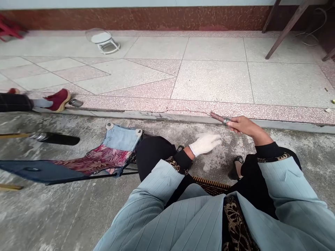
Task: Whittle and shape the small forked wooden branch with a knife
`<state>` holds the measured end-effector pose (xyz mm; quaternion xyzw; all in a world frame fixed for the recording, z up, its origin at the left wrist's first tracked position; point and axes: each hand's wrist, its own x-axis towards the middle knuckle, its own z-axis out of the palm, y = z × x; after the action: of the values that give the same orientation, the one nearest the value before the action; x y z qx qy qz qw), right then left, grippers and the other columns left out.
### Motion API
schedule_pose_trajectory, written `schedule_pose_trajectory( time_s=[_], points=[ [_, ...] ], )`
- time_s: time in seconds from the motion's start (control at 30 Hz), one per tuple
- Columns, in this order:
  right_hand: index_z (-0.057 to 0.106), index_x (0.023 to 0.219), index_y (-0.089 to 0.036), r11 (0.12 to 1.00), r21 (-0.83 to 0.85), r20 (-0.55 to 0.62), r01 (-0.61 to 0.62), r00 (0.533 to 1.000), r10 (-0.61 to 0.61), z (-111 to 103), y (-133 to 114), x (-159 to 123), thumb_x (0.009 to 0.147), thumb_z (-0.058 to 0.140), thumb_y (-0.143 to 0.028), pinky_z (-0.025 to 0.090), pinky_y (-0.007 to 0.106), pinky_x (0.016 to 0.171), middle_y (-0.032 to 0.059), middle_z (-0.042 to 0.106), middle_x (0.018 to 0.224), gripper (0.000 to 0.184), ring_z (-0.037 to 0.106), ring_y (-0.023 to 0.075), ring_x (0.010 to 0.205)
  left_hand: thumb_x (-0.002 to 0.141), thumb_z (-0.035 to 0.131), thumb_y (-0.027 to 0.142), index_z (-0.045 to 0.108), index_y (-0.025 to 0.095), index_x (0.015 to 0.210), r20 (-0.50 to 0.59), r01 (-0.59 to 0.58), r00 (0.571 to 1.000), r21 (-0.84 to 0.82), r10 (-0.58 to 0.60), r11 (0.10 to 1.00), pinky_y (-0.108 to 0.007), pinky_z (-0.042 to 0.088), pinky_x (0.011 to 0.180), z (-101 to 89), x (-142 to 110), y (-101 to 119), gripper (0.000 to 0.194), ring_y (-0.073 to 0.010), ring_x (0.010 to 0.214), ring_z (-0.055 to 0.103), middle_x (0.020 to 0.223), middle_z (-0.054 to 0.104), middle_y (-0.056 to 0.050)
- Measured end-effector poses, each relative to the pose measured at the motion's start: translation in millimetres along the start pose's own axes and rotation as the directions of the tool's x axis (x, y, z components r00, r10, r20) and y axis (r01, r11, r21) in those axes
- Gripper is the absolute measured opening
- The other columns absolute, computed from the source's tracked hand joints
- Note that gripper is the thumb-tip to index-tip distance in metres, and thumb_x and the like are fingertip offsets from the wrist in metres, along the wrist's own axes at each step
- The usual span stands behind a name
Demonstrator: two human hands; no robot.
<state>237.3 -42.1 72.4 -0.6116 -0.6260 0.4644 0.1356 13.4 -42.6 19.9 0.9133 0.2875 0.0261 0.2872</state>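
Note:
My right hand (242, 124), bare, is closed round one end of a brown wooden stick (217, 117) just above the step's edge. Greenish wire (225, 121) is wound round the stick beside my fingertips. From the stick's far tip a thin dark line runs left along the step; I cannot tell whether it is wire or a crack. In a white knitted glove, my left hand (206, 143) hangs between my knees over the concrete. Its fingers are loosely stretched to the right, slightly blurred, with nothing seen in them.
Left of my knee stands a folding seat (115, 150) of denim and red flowered cloth. A black-headed tool (59, 138) lies beyond it. Another person's red shoe (59, 100) rests on the step near a small metal cup (75, 103). A white stool (106, 42) stands farther back.

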Motion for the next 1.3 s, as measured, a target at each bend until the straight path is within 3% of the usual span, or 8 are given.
schedule_pose_trajectory(
  time_s=[0.17,0.3,0.47,0.57,0.63,0.83,1.1,1.3],
  points=[
    [0.067,0.071,-0.018,0.915,-0.401,0.247,-0.04,0.957,0.15,12.4,8.7,4.4,0.077,0.063,-0.048,0.032,0.026,0.053,0.0013,0.056,0.059,0.031,0.049,0.0139,0.056,0.094,0.04,0.035,0.062,0.019,0.087,0.045,-0.065,0.997,0.09,0.061,0.994,-0.024,0.039,0.07,-11.5,-3.5,-4.6,0.029,-0.015,0.077,0.057,0.083,0.063,-0.002],
    [0.069,0.084,-0.017,0.995,-0.025,0.73,0.099,0.682,-0.049,10.4,2.8,-13.6,0.076,0.064,-0.052,0.036,0.022,0.052,-0.0027,0.056,0.06,0.037,0.047,0.0093,0.052,0.094,0.04,0.031,0.062,0.016,0.087,0.012,-0.044,0.999,-0.102,0.045,0.994,-0.022,0.039,0.069,-20.3,-3.8,-6.0,0.027,-0.0132,0.076,0.056,0.082,0.063,-0.001],
    [0.065,0.087,-0.015,0.987,0.126,0.243,0.102,0.961,-0.13,-1.4,5.9,-11.9,0.083,0.053,-0.058,0.038,0.024,0.054,0.0006,0.059,0.068,0.045,0.049,0.0099,0.054,0.096,0.036,0.037,0.062,0.016,0.095,0.035,0.068,0.997,-0.197,-0.062,0.978,-0.023,0.039,0.068,2.2,1.1,0.6,0.033,-0.014,0.074,0.056,0.084,0.064,-0.002],
    [0.066,0.084,-0.014,0.978,-0.192,-0.07,-0.083,0.995,0.071,1.4,15.3,1.4,0.084,0.053,-0.056,0.037,0.028,0.058,0.0054,0.06,0.068,0.044,0.053,0.0157,0.061,0.094,0.039,0.036,0.063,0.018,0.089,0.136,-0.013,0.99,-0.081,0.024,0.997,-0.024,0.037,0.068,8.7,1.4,1.8,0.03,-0.0149,0.074,0.055,0.08,0.063,-0.002],
    [0.067,0.078,-0.014,0.912,-0.382,0.022,-0.15,0.985,0.172,5.7,19.3,5.2,0.079,0.062,-0.053,0.036,0.029,0.058,0.0069,0.059,0.067,0.039,0.054,0.0182,0.063,0.093,0.04,0.036,0.063,0.019,0.09,0.14,-0.031,0.989,-0.05,0.038,0.998,-0.024,0.036,0.067,3.3,0.1,-0.6,0.029,-0.0152,0.074,0.055,0.082,0.063,-0.002],
    [0.066,0.08,-0.014,0.996,0.004,0.749,0.089,0.66,-0.062,5.0,8.6,-12.7,0.078,0.062,-0.057,0.037,0.023,0.053,0.0001,0.057,0.063,0.043,0.048,0.0102,0.055,0.092,0.04,0.032,0.062,0.017,0.086,-0.034,0.023,0.999,-0.184,-0.03,0.983,-0.023,0.037,0.067,-16.8,-2.8,-9.9,0.027,-0.0136,0.073,0.054,0.077,0.061,0.0],
    [0.059,0.074,-0.015,0.963,0.261,0.317,0.059,0.938,-0.143,0.6,7.9,-12.0,0.08,0.058,-0.057,0.033,0.022,0.049,-0.0021,0.053,0.061,0.042,0.042,0.0066,0.049,0.095,0.036,0.037,0.063,0.017,0.093,0.007,0.058,0.998,-0.184,-0.058,0.981,-0.025,0.039,0.072,6.0,1.6,-7.4,0.033,-0.0152,0.076,0.056,0.083,0.062,-0.002],
    [0.056,0.071,-0.017,0.999,0.03,-0.025,-0.042,0.999,0.043,10.4,20.8,11.4,0.083,0.051,-0.057,0.035,0.025,0.052,0.0012,0.054,0.061,0.043,0.047,0.0106,0.051,0.095,0.036,0.033,0.063,0.018,0.092,0.118,-0.036,0.992,-0.034,0.04,0.999,-0.026,0.038,0.072,16.9,2.9,-5.2,0.032,-0.0159,0.079,0.057,0.088,0.064,-0.004]
  ],
)
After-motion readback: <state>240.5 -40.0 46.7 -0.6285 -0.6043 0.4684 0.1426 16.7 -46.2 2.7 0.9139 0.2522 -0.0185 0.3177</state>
